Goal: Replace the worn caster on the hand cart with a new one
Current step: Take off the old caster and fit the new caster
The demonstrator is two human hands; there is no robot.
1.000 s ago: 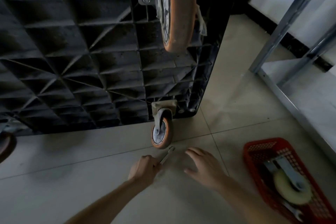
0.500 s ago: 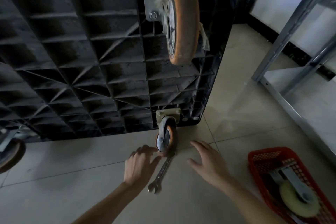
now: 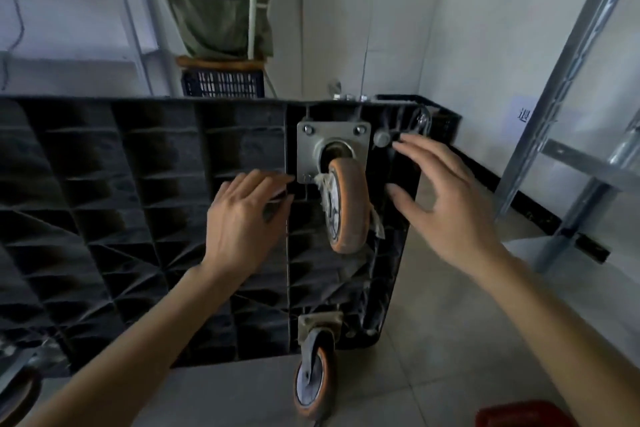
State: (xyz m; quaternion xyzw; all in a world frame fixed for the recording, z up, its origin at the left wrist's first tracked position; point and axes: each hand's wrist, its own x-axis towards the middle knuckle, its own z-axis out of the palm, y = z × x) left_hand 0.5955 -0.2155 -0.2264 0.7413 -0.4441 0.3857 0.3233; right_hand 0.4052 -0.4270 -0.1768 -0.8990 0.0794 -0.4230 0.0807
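— Standing on its edge on the tiled floor point(image 3: 450, 340), that black hand cart point(image 3: 138, 218) fills most of the view, ribbed underside facing us. What's mounted on it?

— Near the cart's upper right corner sits the upper caster point(image 3: 347, 204), an orange wheel hanging from a grey mounting plate point(image 3: 311, 149) bolted at its corners. Whitish shreds cling to the wheel's hub. At the cart's lower right corner the lower caster point(image 3: 315, 381) touches the floor. A third wheel point(image 3: 17, 395) peeks in at the cart's lower left.

— And beyond the cart?

— A metal rack point(image 3: 568, 135) stands to its right. Behind its top edge there's a dark slatted crate point(image 3: 223, 84). A red basket point(image 3: 519, 414) shows at the bottom edge, right of the cart.

— The hands?

— The left hand point(image 3: 242, 218) lies just left of the upper caster, fingers straight and together, tips against the ribs at the plate's lower left bolt, gripping nothing. The right hand point(image 3: 446, 204) hovers just right of that caster, fingers spread and relaxed, holding nothing; whether its fingertips touch the cart I can't tell.
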